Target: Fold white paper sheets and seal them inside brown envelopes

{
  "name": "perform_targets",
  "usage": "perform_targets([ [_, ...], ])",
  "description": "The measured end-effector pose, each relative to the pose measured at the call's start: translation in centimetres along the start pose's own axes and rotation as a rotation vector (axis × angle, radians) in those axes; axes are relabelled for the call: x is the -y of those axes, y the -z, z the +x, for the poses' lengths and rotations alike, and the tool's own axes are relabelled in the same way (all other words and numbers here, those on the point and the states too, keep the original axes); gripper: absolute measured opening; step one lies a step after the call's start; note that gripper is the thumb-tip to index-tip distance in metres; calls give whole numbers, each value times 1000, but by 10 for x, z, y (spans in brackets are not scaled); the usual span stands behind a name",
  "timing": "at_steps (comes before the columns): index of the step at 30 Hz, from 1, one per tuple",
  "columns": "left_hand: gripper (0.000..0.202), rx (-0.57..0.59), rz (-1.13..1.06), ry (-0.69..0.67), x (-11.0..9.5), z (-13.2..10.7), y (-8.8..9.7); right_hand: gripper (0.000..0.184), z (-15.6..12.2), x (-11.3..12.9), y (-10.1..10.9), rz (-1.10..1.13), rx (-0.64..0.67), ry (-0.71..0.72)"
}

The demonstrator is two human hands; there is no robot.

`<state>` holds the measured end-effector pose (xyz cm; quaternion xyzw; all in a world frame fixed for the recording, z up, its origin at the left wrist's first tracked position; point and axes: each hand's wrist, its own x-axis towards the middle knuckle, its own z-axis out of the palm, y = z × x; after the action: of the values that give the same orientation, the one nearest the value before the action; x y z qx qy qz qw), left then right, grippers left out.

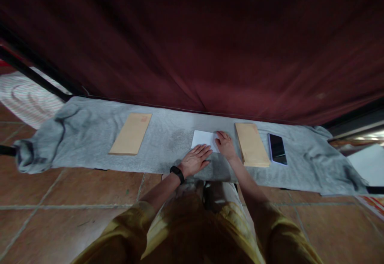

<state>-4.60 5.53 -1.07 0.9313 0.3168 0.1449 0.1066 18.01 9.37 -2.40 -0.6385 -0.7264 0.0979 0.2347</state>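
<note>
A white sheet of paper (201,137), small and rectangular, lies on the grey cloth between my hands. My left hand (195,160), with a black band on its wrist, rests flat with fingers stretched over the paper's near edge. On the paper's right end lies my right hand (225,145), its fingers a little bent and spread, pressing down from above. Just right of that hand is a stack of brown envelopes (252,145). Farther to the left, more brown envelopes (131,134) lie in a flat pile.
A phone (277,149) lies right of the envelope stack. The grey cloth (168,136) covers a long narrow surface. Behind it hangs a dark red curtain (192,56). Brown floor tiles (90,188) show below, and a striped cloth (27,96) is at the far left.
</note>
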Motion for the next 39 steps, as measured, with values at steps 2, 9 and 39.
perform_targets([
  [2, 49, -2, 0, -4, -1, 0, 2, 44, 8, 2, 2, -22, 16, -43],
  [9, 46, 4, 16, 7, -1, 0, 5, 30, 29, 5, 14, 7, 72, -183],
  [39, 47, -448, -579, 483, -60, 33, 49, 41, -4, 64, 86, 890, -199, -275],
])
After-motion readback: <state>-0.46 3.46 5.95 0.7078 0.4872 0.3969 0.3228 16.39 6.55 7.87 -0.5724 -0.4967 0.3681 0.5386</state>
